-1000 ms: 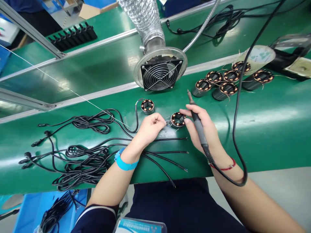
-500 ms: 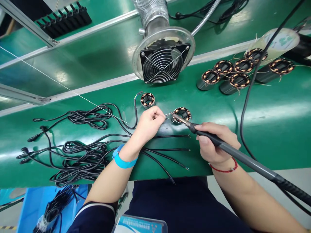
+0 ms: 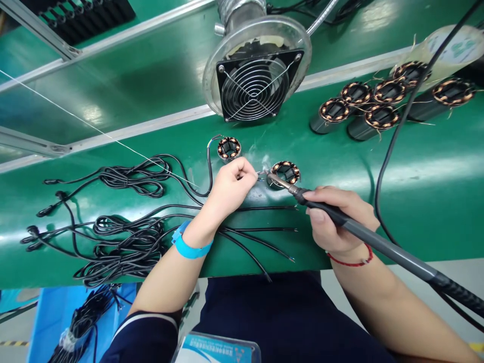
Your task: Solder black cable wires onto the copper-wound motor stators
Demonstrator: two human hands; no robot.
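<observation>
My right hand (image 3: 336, 219) is closed round a grey soldering iron (image 3: 363, 233), its tip touching the fine wires at the left side of a copper-wound stator (image 3: 286, 173) on the green bench. A little smoke rises there. My left hand (image 3: 230, 186) is pinched shut on those thin wires and a thin solder wire (image 3: 94, 130) that runs off to the upper left. A second stator (image 3: 229, 148) with a black cable attached lies just beyond my left hand.
An extractor fan (image 3: 256, 85) on a foil duct stands behind the work. Several stators on dark cylinders (image 3: 372, 108) lie at the right. Coiled black cables (image 3: 124, 237) cover the left, loose cable ends (image 3: 264, 232) lie under my wrists. The iron's cord (image 3: 393, 146) loops right.
My right hand turned the soldering iron from upright down to point left, bringing its tip onto the stator's wires. My left hand stayed pinched in place. The view shifted slightly downward.
</observation>
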